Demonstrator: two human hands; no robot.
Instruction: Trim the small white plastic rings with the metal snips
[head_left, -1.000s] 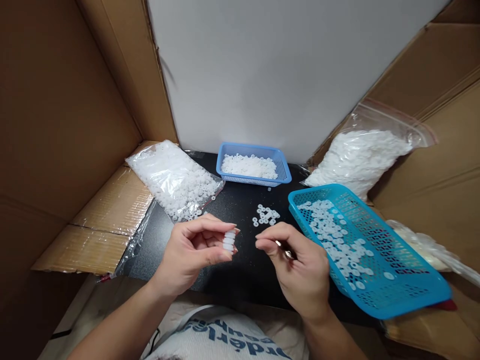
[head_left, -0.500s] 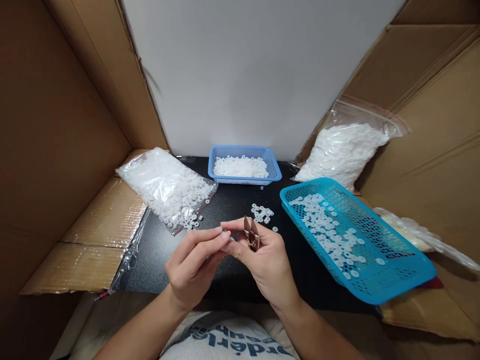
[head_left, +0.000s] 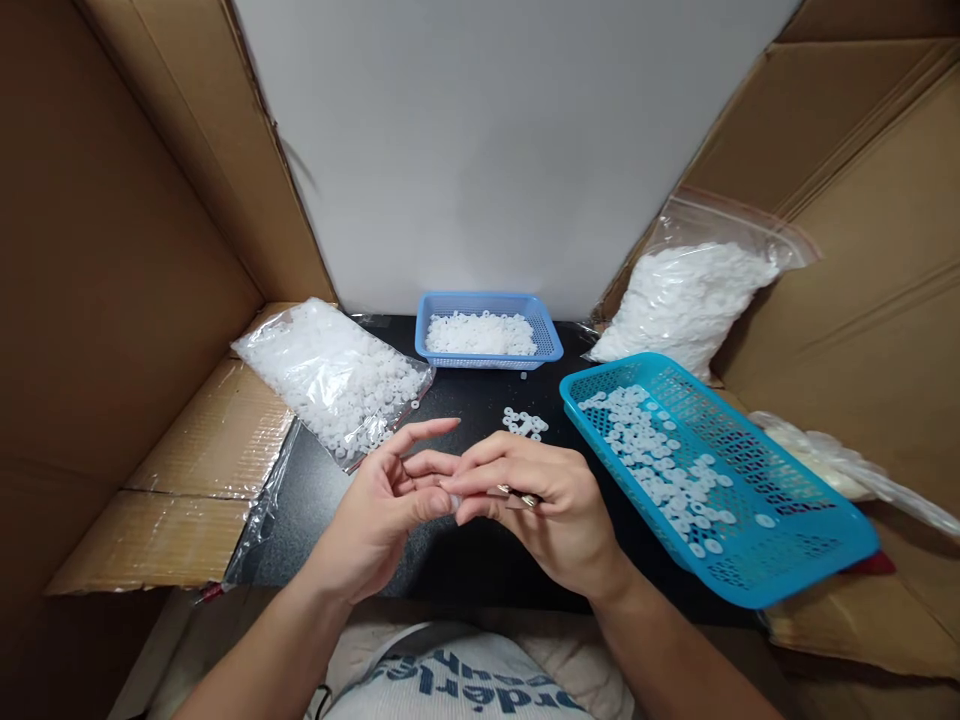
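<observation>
My left hand (head_left: pixel 386 510) is closed in a pinch, its index finger stretched out above. Between its thumb and fingertips sits a small white plastic piece (head_left: pixel 455 503), mostly covered. My right hand (head_left: pixel 544 500) meets it there, its thumb and fingertips pressed against the same spot. Slim dark pieces with gold-coloured ends (head_left: pixel 531 499) are clasped among the right fingers; their exact kind is unclear. Beyond the hands, a small pile of white plastic rings (head_left: pixel 525 424) lies on the black tabletop (head_left: pixel 300 510).
A blue basket (head_left: pixel 489 363) of small white pieces stands at the back. On the right is a turquoise basket (head_left: pixel 795 575) with white rings. Clear bags of white pieces lie left (head_left: pixel 330 375) and back right (head_left: pixel 667 300). Cardboard walls (head_left: pixel 135 150) flank the table.
My left hand has turned palm-up and its index finger has lifted away. My right hand has rolled over, fingers now on top, and the dark pieces have swung down with it.
</observation>
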